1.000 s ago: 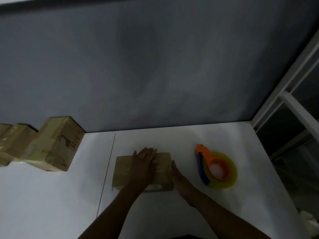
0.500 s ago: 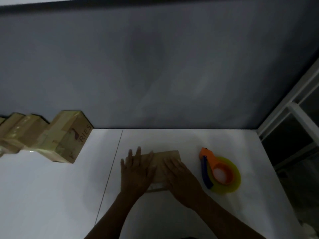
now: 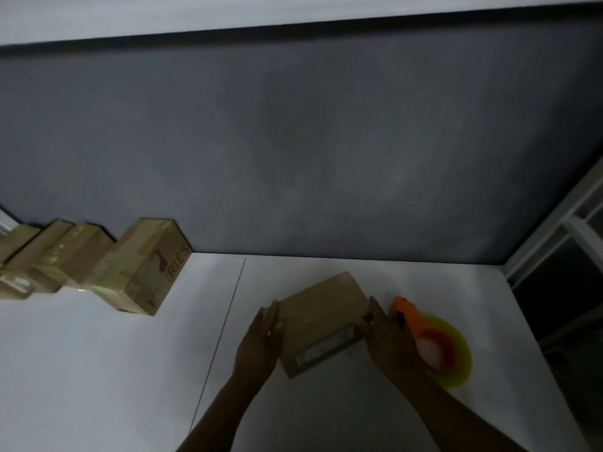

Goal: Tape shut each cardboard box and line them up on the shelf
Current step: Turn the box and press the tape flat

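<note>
- Now my palms are off the top of the cardboard box (image 3: 321, 318). Half a second ago both lay flat on the lid, pressing it down.
- My left hand (image 3: 261, 340) lies against the left end, fingers straight and flat on the card.
- My right hand (image 3: 385, 337) takes the right end, thumb hooked onto the near edge, so that side is a proper grip.
- Between them the box has turned. It sat square to me and now sits skewed, far corner swung to the right. In this dim light I cannot tell if it has left the white surface (image 3: 98, 353).
- By my reading, the pressing is finished and this one is on its way to join the line.
- A pale label (image 3: 323, 349) runs along the near face. There is print on it, but it is too small and dark to read.
- Just right of my right hand lies the tape dispenser (image 3: 430, 344), with an orange handle and a yellow-green roll. It is untouched, and no brand shows.
- Further off to the left stands the row of boxes (image 3: 75, 252), glossy with tape, backed against the grey wall (image 3: 293, 141).
- Its nearest box (image 3: 146, 265) shows "RIES" up its side, the tail of a longer word, beside a dark reddish mark. The spot to its right is where I expect this box to go.
</note>
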{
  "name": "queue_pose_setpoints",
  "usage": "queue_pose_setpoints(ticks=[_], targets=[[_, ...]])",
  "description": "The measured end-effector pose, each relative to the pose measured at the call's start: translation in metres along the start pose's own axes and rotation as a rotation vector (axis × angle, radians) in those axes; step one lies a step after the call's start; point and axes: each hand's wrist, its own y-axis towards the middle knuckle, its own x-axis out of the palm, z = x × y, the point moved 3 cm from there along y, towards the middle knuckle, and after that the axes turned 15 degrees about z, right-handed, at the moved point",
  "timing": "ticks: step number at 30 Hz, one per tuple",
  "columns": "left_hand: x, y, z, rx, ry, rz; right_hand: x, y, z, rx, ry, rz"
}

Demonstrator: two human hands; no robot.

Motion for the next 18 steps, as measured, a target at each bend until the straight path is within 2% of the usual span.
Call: queue_pose_setpoints(ticks=[4, 8, 11, 14, 18], targets=[[0.003, 0.006, 0.003, 0.1, 0.231, -0.063, -0.014, 0.011, 0.013, -0.006, -0.067, 0.098], [0.005, 0.006, 0.031, 0.031, 0.383, -0.066, -0.019, 0.001, 0.05, 0.032, -0.296, 0.265], [0.023, 0.003, 0.045, 0.001, 0.408, -0.113, -0.012, -0.004, 0.082, 0.047, -0.463, 0.203], [0.039, 0.003, 0.052, 0.025, 0.426, -0.214, -0.003, -0.004, 0.104, 0.102, -0.409, 0.075], [0.044, 0.006, 0.065, 0.194, 0.419, -0.332, -0.014, -0.009, 0.094, -0.015, -0.192, 0.215]])
